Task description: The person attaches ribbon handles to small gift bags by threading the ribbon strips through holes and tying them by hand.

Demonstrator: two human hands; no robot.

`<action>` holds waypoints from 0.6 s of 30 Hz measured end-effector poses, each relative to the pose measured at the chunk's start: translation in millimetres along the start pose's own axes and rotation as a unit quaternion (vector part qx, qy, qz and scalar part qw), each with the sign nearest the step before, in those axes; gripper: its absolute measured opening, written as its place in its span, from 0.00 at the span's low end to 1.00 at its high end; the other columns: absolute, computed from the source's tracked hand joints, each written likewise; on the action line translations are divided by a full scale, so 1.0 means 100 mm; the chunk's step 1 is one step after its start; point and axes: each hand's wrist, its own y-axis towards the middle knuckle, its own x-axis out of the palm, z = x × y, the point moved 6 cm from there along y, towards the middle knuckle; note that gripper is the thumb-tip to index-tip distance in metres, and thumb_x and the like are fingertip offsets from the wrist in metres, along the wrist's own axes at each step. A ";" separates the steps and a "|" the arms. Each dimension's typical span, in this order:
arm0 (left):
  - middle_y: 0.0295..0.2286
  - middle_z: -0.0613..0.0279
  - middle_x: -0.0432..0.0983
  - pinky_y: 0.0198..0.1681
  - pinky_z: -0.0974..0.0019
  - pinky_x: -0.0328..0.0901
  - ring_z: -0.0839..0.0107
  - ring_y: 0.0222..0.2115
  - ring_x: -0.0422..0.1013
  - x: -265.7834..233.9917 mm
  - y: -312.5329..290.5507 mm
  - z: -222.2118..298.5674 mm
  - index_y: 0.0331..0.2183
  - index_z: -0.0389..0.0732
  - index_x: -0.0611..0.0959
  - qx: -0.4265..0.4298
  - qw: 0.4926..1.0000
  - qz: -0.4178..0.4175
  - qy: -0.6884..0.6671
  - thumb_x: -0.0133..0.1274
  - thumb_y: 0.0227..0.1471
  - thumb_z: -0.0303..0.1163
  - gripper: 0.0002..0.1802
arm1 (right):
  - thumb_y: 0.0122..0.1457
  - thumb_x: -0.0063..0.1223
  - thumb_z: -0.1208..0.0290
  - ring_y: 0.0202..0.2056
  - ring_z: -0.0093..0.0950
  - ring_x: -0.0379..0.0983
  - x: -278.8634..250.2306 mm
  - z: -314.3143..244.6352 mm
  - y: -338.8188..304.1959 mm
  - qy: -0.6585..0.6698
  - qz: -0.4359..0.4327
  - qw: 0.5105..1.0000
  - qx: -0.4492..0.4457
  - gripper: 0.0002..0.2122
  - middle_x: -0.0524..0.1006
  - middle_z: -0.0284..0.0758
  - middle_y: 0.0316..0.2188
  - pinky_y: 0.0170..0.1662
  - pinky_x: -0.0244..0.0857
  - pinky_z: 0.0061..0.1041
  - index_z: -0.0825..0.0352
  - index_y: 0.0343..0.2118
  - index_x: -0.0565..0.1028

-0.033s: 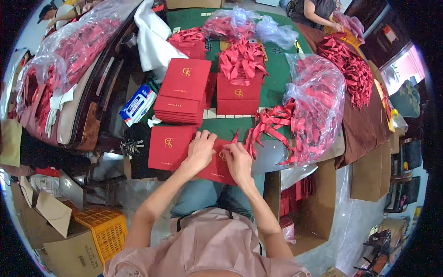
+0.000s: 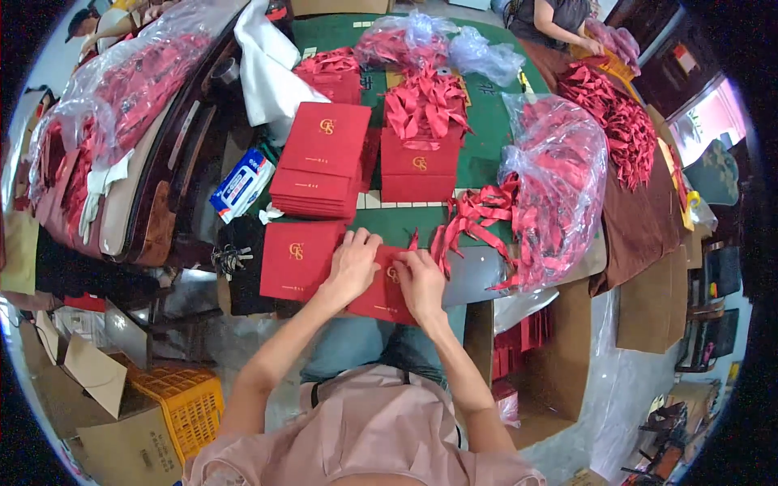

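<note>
A flat red paper gift bag point(image 2: 378, 296) with a gold emblem lies at the table's near edge, under both hands. My left hand point(image 2: 353, 267) is closed over its left side, fingers curled at the upper edge. At the upper right, my right hand point(image 2: 421, 283) pinches the bag's top, where a short red ribbon end point(image 2: 413, 240) sticks up; the fingertips partly hide the grip. Another red bag point(image 2: 295, 259) lies flat just left of my left hand. Loose red ribbons point(image 2: 478, 223) lie right of my right hand.
Beyond my hands stand a stack of red bags point(image 2: 318, 154) and a ribboned stack point(image 2: 419, 170). A clear plastic sack of ribbons point(image 2: 559, 186) bulges at the right. A wipes pack point(image 2: 243, 185) and keys point(image 2: 232, 257) lie left. An open cardboard box point(image 2: 559, 368) stands below the table; another person point(image 2: 555, 24) works at far right.
</note>
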 end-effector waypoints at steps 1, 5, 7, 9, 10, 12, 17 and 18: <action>0.42 0.51 0.70 0.46 0.52 0.68 0.50 0.44 0.67 -0.03 0.01 0.03 0.42 0.38 0.77 0.007 1.000 0.008 -0.015 0.66 0.40 0.25 0.24 | 0.54 0.60 0.75 0.31 0.41 0.75 -0.03 0.01 0.03 -0.017 0.025 0.999 -0.013 0.05 0.76 0.39 0.29 0.35 0.68 0.37 0.66 0.34 0.79; 0.38 0.52 0.68 0.43 0.54 0.69 0.52 0.42 0.68 -0.08 0.01 0.11 0.39 0.40 0.76 0.006 0.999 -0.005 -0.050 0.67 0.39 0.26 0.23 | 0.54 0.61 0.74 0.32 0.40 0.75 -0.07 0.09 0.07 0.003 0.015 1.000 0.022 0.04 0.77 0.39 0.29 0.36 0.69 0.36 0.66 0.33 0.79; 0.38 0.52 0.68 0.42 0.53 0.69 0.52 0.41 0.69 -0.06 0.01 0.09 0.38 0.40 0.75 -0.003 0.997 0.000 -0.081 0.67 0.39 0.25 0.23 | 0.54 0.62 0.73 0.32 0.40 0.75 -0.08 0.05 0.02 0.000 0.013 1.000 0.009 0.05 0.76 0.39 0.29 0.35 0.69 0.36 0.66 0.32 0.79; 0.38 0.52 0.67 0.42 0.52 0.68 0.50 0.41 0.69 -0.06 0.01 0.08 0.37 0.39 0.73 0.010 0.993 0.007 -0.115 0.66 0.39 0.23 0.22 | 0.54 0.62 0.73 0.31 0.37 0.75 -0.04 -0.04 -0.01 -0.018 0.012 1.000 -0.017 0.05 0.76 0.38 0.27 0.33 0.68 0.35 0.66 0.31 0.78; 0.38 0.51 0.68 0.43 0.51 0.67 0.48 0.41 0.68 -0.08 0.02 0.09 0.37 0.38 0.72 0.017 0.992 0.007 -0.126 0.64 0.39 0.20 0.22 | 0.54 0.62 0.73 0.31 0.37 0.75 -0.03 -0.05 -0.03 -0.017 0.011 1.000 -0.015 0.05 0.76 0.38 0.27 0.33 0.68 0.35 0.66 0.31 0.78; 0.37 0.49 0.69 0.43 0.51 0.66 0.47 0.41 0.68 -0.02 0.02 0.06 0.37 0.38 0.72 0.023 0.991 0.000 -0.133 0.62 0.41 0.19 0.20 | 0.54 0.62 0.73 0.29 0.36 0.74 0.00 -0.03 -0.05 -0.011 0.010 1.000 0.014 0.05 0.75 0.38 0.26 0.32 0.68 0.35 0.66 0.29 0.77; 0.32 0.49 0.76 0.41 0.50 0.66 0.47 0.37 0.70 -0.07 -0.02 0.06 0.36 0.37 0.73 0.033 0.989 0.007 -0.147 0.55 0.46 0.18 0.12 | 0.53 0.62 0.73 0.26 0.37 0.74 0.05 -0.04 -0.04 0.003 0.028 0.999 0.025 0.05 0.74 0.38 0.25 0.31 0.68 0.35 0.66 0.28 0.76; 0.32 0.49 0.76 0.41 0.50 0.66 0.47 0.37 0.70 -0.08 -0.03 0.06 0.36 0.37 0.73 0.032 0.989 0.007 -0.147 0.55 0.46 0.18 0.12 | 0.53 0.62 0.73 0.29 0.38 0.74 0.06 -0.06 -0.04 -0.002 0.023 0.999 0.027 0.06 0.74 0.38 0.26 0.33 0.69 0.36 0.66 0.28 0.75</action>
